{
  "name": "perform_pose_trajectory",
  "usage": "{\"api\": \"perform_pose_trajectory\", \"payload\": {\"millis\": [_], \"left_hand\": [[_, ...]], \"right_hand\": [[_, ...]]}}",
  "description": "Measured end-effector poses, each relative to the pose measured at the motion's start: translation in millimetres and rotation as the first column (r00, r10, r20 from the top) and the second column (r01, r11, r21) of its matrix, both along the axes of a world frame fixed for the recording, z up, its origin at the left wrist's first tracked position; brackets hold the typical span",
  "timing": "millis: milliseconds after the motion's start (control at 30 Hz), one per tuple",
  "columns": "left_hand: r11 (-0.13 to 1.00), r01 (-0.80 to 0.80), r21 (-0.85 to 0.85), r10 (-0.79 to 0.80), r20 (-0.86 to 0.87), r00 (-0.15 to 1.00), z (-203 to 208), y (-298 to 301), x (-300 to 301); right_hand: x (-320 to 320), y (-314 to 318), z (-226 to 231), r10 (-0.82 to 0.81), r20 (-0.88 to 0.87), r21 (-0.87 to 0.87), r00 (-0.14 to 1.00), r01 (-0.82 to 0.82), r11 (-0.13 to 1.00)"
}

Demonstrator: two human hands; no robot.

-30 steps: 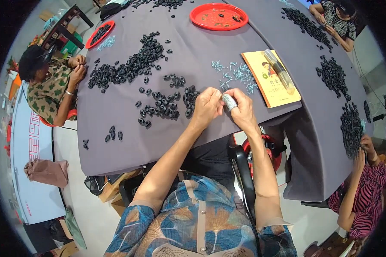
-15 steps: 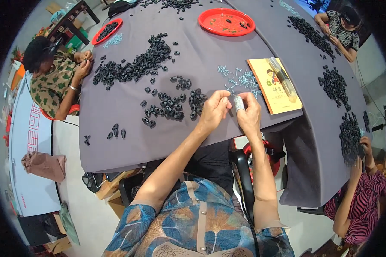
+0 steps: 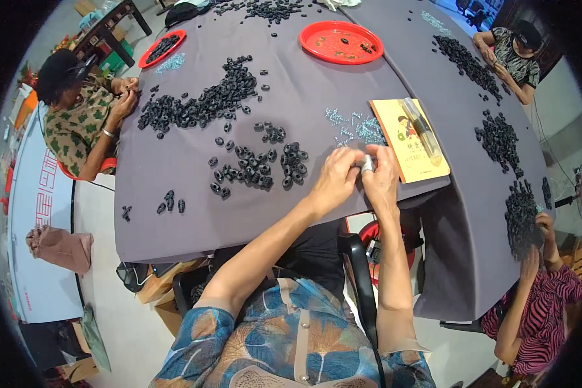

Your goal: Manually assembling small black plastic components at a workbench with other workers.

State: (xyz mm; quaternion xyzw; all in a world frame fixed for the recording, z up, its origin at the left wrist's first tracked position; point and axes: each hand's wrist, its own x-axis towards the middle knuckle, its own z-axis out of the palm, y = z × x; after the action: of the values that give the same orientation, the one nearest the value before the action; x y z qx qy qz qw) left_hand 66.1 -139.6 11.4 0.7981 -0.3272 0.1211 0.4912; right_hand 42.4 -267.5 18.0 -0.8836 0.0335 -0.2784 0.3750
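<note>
Left hand and right hand drawn closer together since earlier frame, fingertips nearly meeting; whether anything is pinched, cannot tell. Black pieces, left of left hand: probably light, rigid; best gripped by sides. Silvery bits, just beyond hands: likely slippery, fingertip hold.

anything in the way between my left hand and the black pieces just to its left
Nothing visible: only grey cloth shows between your left hand and the nearest black pieces. The yellow book lies on the other side, to the right of your right hand.
</note>
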Motion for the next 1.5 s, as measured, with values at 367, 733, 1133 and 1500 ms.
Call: {"api": "perform_pose_trajectory", "payload": {"millis": [367,733,1133,1500], "left_hand": [[0.99,0.106,-0.093,-0.112,-0.06,0.992,-1.8,35.2,-38.5],[0.989,0.084,-0.118,-0.1,-0.135,0.986,-2.2,38.0,-38.4],[0.989,0.077,-0.125,-0.098,-0.17,0.981,-1.0,38.2,-38.3],[0.99,0.071,-0.125,-0.087,-0.132,0.987,-2.1,37.2,-37.1]], "right_hand": [[21.2,3.0,1.9,0.271,-0.009,-0.353,0.962,-0.257,0.9],[10.0,1.0,4.2,0.24,0.015,-0.419,0.971,-0.212,0.883],[12.3,-9.3,1.9,0.214,0.09,-0.266,0.973,-0.183,0.946],[13.9,4.5,11.8,0.27,-0.028,-0.426,0.962,-0.256,0.868]]}}
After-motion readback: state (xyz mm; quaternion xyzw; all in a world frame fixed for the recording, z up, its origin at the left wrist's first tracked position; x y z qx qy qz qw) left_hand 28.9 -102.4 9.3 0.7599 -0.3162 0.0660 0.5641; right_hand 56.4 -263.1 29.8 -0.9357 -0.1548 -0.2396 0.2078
